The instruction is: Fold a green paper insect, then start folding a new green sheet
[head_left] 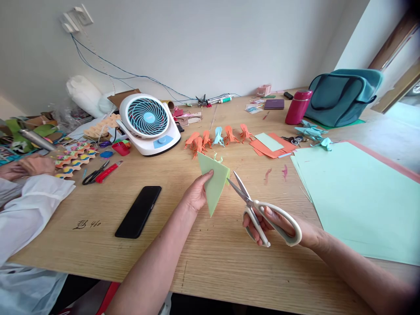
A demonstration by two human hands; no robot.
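Observation:
My left hand [196,194] pinches a folded light-green paper triangle [213,181] and holds it up above the wooden table [210,262]. My right hand [282,227] grips white-handled scissors [259,210], fingers through the loops. The blades are parted and their tips touch the paper's right edge. A small curl of green paper shows at the top of the triangle.
A black phone [138,211] lies left of my hands. Large green sheets [357,197] cover the right side. Orange and blue folded paper figures [216,136], a white desk fan [147,122], a red bottle [298,107] and a teal bag [343,96] stand behind. Another person's white sleeve [29,205] rests at left.

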